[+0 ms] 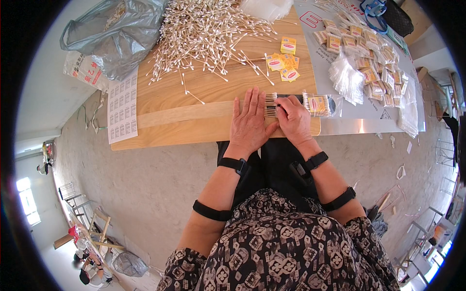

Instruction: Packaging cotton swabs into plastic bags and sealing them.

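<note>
Left hand (249, 122) lies flat, fingers spread, on the pale wooden board (194, 92), pressing the left ends of a row of cotton swabs (270, 105). Right hand (293, 118) pinches that bundle, whose right end sits in a clear plastic sleeve with yellow label (318, 105). Sliding goes best with tips level; the loose swab heap (204, 34) lies far.

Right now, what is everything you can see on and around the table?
Wooden board: one, tan, on table.
Loose cotton swabs: many, white-tipped, heaped at board's far end.
Small yellow-and-red labels: several, on board's right.
Filled clear packets: many, right of board.
Grey plastic bag: one, far left.
White printed sheet: one, left of board.
Swab bundle: one, between hands.
Left hand: flat on board.
Right hand: on bundle.
</note>
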A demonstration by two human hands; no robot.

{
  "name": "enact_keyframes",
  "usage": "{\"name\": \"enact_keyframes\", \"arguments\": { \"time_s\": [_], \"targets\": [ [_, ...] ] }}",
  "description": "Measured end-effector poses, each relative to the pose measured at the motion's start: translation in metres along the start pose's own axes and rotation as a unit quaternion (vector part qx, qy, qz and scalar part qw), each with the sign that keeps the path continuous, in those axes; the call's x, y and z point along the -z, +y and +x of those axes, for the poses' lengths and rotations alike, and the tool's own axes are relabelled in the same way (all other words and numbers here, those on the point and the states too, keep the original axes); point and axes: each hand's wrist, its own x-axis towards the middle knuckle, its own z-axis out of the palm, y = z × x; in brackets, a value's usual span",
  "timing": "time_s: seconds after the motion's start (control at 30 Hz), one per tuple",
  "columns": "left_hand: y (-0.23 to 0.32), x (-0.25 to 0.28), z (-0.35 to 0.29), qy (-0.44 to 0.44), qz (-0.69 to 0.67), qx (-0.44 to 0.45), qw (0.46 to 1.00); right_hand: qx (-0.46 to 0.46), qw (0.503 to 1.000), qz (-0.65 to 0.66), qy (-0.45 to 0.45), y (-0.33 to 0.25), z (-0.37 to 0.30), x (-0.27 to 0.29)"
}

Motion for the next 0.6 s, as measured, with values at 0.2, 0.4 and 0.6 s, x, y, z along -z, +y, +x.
{"name": "enact_keyframes", "arguments": {
  "time_s": [0.2, 0.4, 0.6],
  "targets": [
    [0.0000, 0.0000, -0.0002, 0.001, 0.000, 0.000, 1.000, 0.005, 1.000, 0.005, -0.001, -0.0005, -0.0001, 0.0000],
    [0.0000, -0.0005, -0.0001, 0.003, 0.002, -0.001, 1.000, -0.024, 1.000, 0.012, -0.007, 0.0000, -0.0001, -0.0015],
    [0.0005, -0.0004, 0.0005, 0.003, 0.003, -0.001, 1.000, -0.014, 1.000, -0.009, -0.007, -0.0010, 0.0023, -0.0009]
  ]
}}
